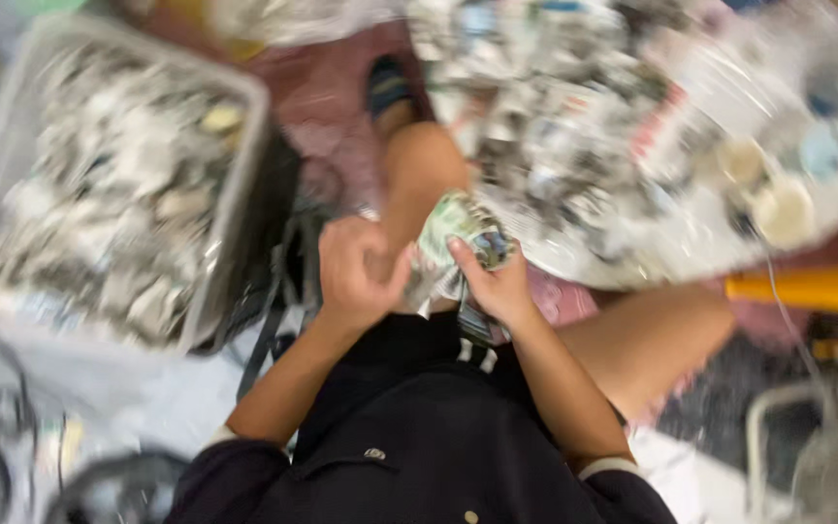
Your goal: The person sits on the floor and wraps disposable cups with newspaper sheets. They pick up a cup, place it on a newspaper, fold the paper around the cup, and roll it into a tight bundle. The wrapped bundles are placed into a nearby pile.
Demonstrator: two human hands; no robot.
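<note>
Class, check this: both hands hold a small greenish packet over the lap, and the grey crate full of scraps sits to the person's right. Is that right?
Not quite. The grey crate sits to the person's left, as the head view shows. Both hands, left and right, do hold the greenish packet over the lap.

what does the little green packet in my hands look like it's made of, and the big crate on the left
The packet, pinched between left hand and right hand, looks like thin glossy plastic film: crinkled, with highlights. The crate seems pale rigid plastic, with a smooth moulded rim. Motion blur leaves both uncertain.
</note>
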